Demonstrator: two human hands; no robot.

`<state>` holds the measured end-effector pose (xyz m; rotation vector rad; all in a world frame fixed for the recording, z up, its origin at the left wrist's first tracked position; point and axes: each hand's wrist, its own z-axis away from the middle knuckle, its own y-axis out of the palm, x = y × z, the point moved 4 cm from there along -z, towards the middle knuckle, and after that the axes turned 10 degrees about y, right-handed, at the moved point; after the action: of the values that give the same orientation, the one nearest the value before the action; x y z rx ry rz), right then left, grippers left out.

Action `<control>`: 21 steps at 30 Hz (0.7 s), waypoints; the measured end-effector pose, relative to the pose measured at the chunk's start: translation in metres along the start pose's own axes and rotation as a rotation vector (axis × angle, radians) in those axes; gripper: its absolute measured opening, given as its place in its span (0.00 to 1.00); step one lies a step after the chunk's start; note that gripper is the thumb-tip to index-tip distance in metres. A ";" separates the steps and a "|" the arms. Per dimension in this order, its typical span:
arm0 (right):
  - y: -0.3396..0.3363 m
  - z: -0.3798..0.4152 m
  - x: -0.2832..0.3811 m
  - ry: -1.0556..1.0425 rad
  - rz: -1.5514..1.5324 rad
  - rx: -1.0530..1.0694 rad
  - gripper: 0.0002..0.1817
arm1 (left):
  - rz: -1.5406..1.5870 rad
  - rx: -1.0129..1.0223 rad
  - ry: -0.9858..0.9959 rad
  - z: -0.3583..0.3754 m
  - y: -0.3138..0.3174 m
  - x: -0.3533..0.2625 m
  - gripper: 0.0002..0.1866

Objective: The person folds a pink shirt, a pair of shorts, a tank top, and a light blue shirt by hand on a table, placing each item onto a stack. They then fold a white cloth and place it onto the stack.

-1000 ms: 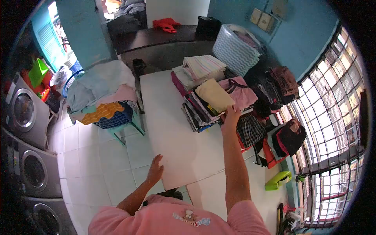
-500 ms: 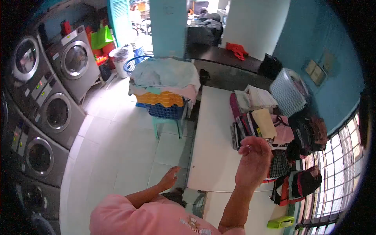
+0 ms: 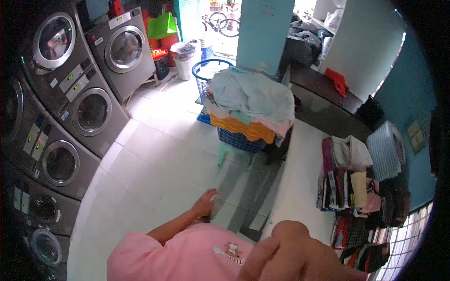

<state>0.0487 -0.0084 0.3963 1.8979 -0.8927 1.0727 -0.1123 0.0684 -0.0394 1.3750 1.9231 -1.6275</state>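
Observation:
My left hand (image 3: 205, 204) hangs low at my side over the tiled floor, nothing in it, its fingers loosely stretched forward. Raised close to the camera at the bottom right, my right hand (image 3: 300, 253) is bent, and its fingertips are hidden. Beyond that hand, folded clothes (image 3: 349, 187) stand in rows on the white table (image 3: 300, 187), touched by neither hand. Ahead, a blue basket (image 3: 241, 140) heaped with light blue cloth (image 3: 253, 93) and orange cloth (image 3: 241, 126) rests on a green stool (image 3: 225, 152).
Stacked front-loading machines (image 3: 91, 112) line the left wall. A white bin (image 3: 185, 68) and a green bag (image 3: 161, 25) are near the doorway. At the back, a red cloth (image 3: 336, 82) lies on a dark counter (image 3: 311, 86). A barred window (image 3: 403, 248) is at the right.
My view has turned left, so the basket and table appear farther right. My right hand has come from over the table edge up close to the camera. My left hand stays low.

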 end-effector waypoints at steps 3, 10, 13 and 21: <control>-0.018 -0.076 -0.068 -0.433 -0.253 0.470 0.27 | 0.161 -0.176 -0.264 -0.008 -0.045 0.063 0.21; -0.066 -0.164 -0.228 0.319 0.306 0.335 0.15 | 0.101 -0.341 -0.347 -0.044 -0.133 0.112 0.21; -0.104 -0.166 -0.288 0.590 0.380 0.490 0.16 | 0.215 -0.350 -0.386 -0.068 -0.135 0.140 0.17; -0.257 -0.187 -0.327 0.690 0.655 0.112 0.15 | 0.240 -0.456 -0.360 -0.205 -0.148 0.146 0.18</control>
<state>0.0672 0.3369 0.0996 1.1542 -1.0580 2.0346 -0.2303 0.3294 0.0164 1.0022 1.6987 -1.1369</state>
